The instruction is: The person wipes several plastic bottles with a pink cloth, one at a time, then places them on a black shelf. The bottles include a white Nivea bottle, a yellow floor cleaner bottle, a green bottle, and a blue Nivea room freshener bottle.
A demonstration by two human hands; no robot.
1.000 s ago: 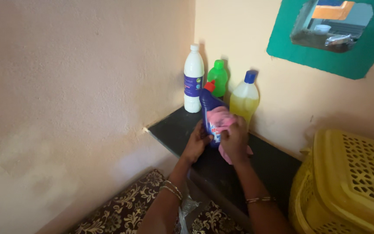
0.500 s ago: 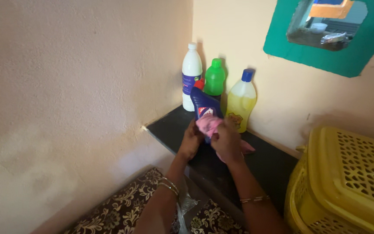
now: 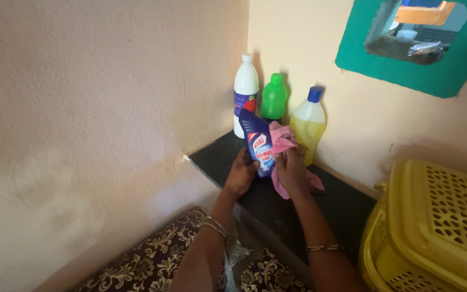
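My left hand (image 3: 241, 174) grips the lower part of a dark blue bottle (image 3: 257, 141) with a red angled cap, held tilted above a black stone shelf (image 3: 331, 208). My right hand (image 3: 291, 170) holds a pink cloth (image 3: 282, 139) pressed against the bottle's right side. The cloth's loose end hangs down onto the shelf beside my right hand.
Against the wall corner stand a white bottle (image 3: 245, 92), a green bottle (image 3: 274, 98) and a yellow bottle with a blue cap (image 3: 309, 123). A yellow perforated plastic basket (image 3: 439, 227) sits at the right. A floral fabric (image 3: 158, 259) lies below the shelf. A green-framed wall opening (image 3: 406, 67) is above.
The pink cloth has moved from the bottle's front to its right side, uncovering the label. The bottle is tilted slightly differently in my left hand.
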